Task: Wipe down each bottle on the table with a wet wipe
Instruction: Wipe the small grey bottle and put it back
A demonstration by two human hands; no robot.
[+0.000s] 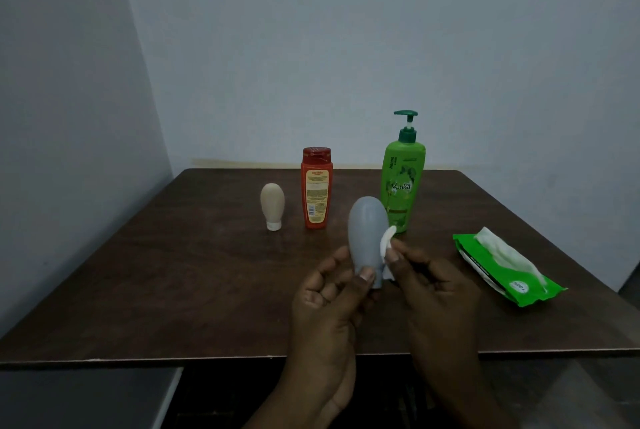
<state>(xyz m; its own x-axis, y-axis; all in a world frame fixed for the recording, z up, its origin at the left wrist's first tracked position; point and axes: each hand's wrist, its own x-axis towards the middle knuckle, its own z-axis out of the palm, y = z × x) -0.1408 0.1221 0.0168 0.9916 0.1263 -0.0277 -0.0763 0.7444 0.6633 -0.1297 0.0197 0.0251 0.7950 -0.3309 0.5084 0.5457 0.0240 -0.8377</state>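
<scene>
Head view: grey squeeze bottle (367, 231) is held up off the bench (173, 272), roughly centre, tilted slightly, rounded end up and neck down. It is smooth, matte and egg-shaped, and opaque, so I cannot tell the contents. The left hand (325, 304) grips it at the narrow lower end, thumb across the front and fingers curled behind. The right hand (436, 293) pinches a small folded white wet wipe (387, 241) between thumb and fingertips, pressed against the bottle's right side.

Behind it three more bottles stand upright in a loose row, all apart from each other:
- green pump bottle (401, 182) – tall, glossy plastic, dark green pump head, just behind the grey one and partly hidden by it
- red bottle (316, 193) – flat-sided, red flip cap, yellow printed label facing the camera
- beige bottle (272, 201) – same egg shape as the grey one, stands on its white cap at the left end

To the right a green wipes pack (467, 243) lies flat on the bench – soft crinkled film, with a white sheet (502, 250) pulled partway out of its top.

The bench is a dark brown wood-grain board set into a corner of plain pale walls (311, 47).
</scene>
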